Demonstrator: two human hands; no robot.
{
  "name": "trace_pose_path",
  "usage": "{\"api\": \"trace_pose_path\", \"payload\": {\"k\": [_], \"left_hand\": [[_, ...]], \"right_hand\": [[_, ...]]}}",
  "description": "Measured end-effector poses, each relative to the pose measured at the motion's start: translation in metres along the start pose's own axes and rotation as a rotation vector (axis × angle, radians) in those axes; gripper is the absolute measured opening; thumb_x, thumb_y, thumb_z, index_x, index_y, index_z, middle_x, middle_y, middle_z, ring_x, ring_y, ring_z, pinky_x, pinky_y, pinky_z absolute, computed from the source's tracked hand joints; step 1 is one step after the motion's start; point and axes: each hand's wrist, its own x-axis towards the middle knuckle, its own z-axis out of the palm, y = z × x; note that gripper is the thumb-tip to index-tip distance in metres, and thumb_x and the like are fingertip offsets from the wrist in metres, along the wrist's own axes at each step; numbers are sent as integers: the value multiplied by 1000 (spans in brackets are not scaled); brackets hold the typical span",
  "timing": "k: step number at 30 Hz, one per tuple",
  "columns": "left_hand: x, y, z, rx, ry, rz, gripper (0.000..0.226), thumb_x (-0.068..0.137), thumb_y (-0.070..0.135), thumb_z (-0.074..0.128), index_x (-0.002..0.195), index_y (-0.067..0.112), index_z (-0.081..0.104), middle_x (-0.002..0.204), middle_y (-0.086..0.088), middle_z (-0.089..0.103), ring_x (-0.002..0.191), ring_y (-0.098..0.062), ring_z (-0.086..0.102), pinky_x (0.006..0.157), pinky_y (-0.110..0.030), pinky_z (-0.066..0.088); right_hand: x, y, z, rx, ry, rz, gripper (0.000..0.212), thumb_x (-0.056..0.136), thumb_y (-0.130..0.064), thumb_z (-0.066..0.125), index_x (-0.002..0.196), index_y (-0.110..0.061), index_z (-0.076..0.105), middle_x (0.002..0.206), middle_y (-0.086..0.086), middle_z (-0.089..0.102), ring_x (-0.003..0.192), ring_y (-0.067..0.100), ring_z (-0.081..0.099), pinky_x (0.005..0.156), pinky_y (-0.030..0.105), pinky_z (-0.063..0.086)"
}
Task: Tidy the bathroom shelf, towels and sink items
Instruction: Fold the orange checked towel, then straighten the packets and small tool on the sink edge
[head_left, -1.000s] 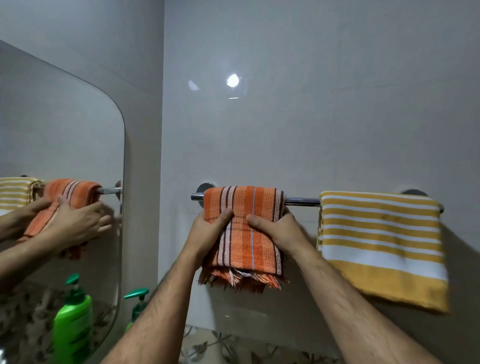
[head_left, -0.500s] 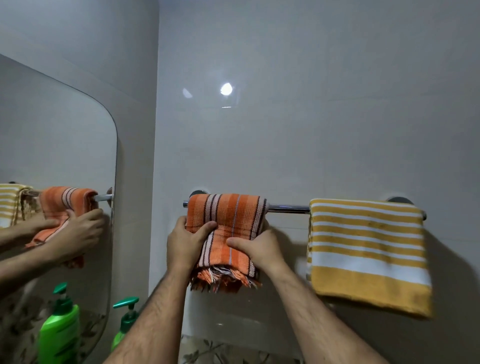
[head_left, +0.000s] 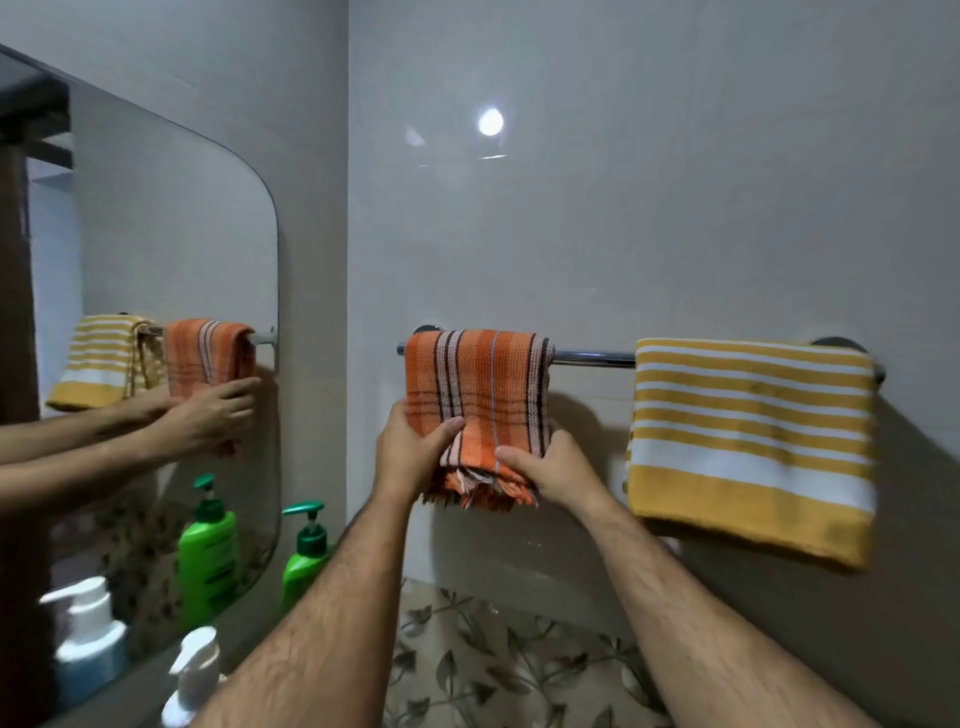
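Orange striped towel (head_left: 478, 384) draped over the chrome towel rail (head_left: 592, 357), fringe bunched below; left hand (head_left: 410, 452) and right hand (head_left: 558, 467) both pinch its lower edge. Green pump bottle (head_left: 304, 556) stands capped.

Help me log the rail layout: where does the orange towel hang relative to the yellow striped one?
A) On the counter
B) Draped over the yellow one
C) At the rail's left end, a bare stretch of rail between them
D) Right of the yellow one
C: the orange towel hangs at the rail's left end, with bare chrome before the yellow towel.
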Motion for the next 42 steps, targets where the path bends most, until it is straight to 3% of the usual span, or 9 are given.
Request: {"api": "trace_pose_path", "payload": {"k": [6,9,12,14,16,18,24,34,42], "left_hand": [[-47,-23,10,167,88,-37,77,83,46,67,146,22,28,133,-2,58,119,-19,58,102,-43,48],[-86,-34,21,233,154,8,66,90,44,60,146,26,31,138,1,54,125,-16,52,106,-40,42],[-130,-41,39,356,166,-10,70,94,46,54,152,23,22,150,-2,42,134,-17,42,109,-37,37],[-158,-53,46,469,90,-67,74,95,50,50,153,16,21,156,-5,32,141,-19,34,115,-36,31],[-185,-68,51,577,7,-99,78,93,58,45,153,12,22,158,-6,29,144,-18,28,116,-31,25],[-215,-81,48,661,-55,-122,85,90,68,37,153,13,23,159,-4,27,145,-16,25,117,-29,22],[-336,-130,17,1023,-213,-359,102,78,83,16,155,15,16,163,-4,12,149,-19,13,118,-36,17],[-524,-144,-74,1307,-249,-812,112,67,87,-2,155,19,0,164,-7,-6,150,-22,-6,120,-45,2],[-591,-130,-138,1355,-179,-908,111,70,86,5,155,16,3,163,-9,-5,150,-23,-8,119,-48,-1]], "right_hand": [[-20,28,0,87,4,23,48,80,-29,80,118,-6,63,111,2,69,101,14,66,91,30,52],[-42,45,3,168,-5,90,74,76,-61,70,124,-7,58,114,1,64,106,15,60,89,28,47],[-63,77,5,188,-94,135,89,60,-87,56,108,-12,66,98,-1,68,96,14,63,82,31,51],[-78,98,11,176,-205,141,81,70,-79,58,113,-11,65,97,-2,68,92,12,63,78,24,46],[-94,117,16,102,-275,91,71,88,-59,55,130,-2,56,118,13,65,111,26,61,86,18,38],[-109,135,22,12,-414,39,71,92,-58,47,140,-5,48,140,14,53,131,27,48,100,17,29],[-175,202,63,-258,-756,-68,124,60,-100,11,153,-20,28,161,7,25,150,22,17,121,38,15],[-312,235,131,-494,-1126,-340,124,56,-99,-1,157,-27,8,166,4,-5,152,23,-11,122,46,2],[-387,195,193,-504,-1234,-482,125,55,-99,-5,157,-28,6,165,3,-8,151,22,-14,123,46,0]]}}
